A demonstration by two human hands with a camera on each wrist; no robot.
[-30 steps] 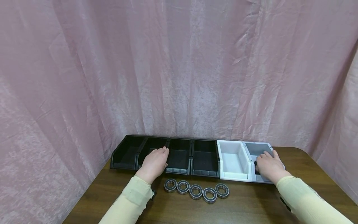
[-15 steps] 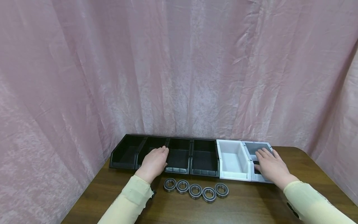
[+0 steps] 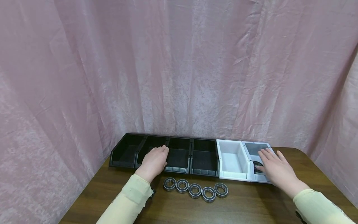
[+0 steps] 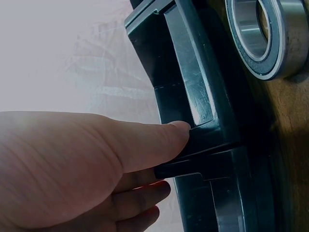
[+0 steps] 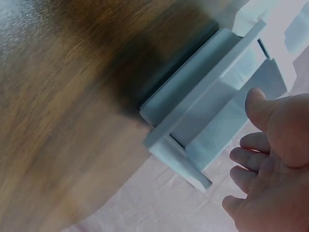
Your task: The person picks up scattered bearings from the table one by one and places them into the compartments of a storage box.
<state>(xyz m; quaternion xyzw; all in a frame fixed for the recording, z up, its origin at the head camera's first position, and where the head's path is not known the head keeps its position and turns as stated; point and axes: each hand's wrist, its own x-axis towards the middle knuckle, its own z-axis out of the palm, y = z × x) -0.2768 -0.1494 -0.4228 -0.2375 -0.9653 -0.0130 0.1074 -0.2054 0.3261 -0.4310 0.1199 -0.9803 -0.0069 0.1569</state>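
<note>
In the head view my left hand (image 3: 153,162) rests over the dividing walls of the black bins, fingers fairly straight. The left wrist view shows its thumb (image 4: 159,140) lying against the rim of a black bin (image 4: 203,87), other fingers partly hidden behind it. My right hand (image 3: 279,169) hovers over the near right side of the grey bin (image 3: 255,148), fingers extended, holding nothing. Inside that bin lies a dark ring (image 3: 257,167) that looks like a bearing, partly covered by the thumb. The right wrist view shows the hand (image 5: 280,154) apart from the bin.
Several metal bearings (image 3: 195,190) lie in a loose row on the wooden table (image 3: 237,208), in front of the bins. A white bin (image 3: 234,160) stands between the black bins (image 3: 205,157) and the grey one. A pink curtain (image 3: 179,68) hangs behind.
My right hand has let go of the dark ring in the grey bin, spread its fingers and drawn back to the right. The left hand stays about where it was.
</note>
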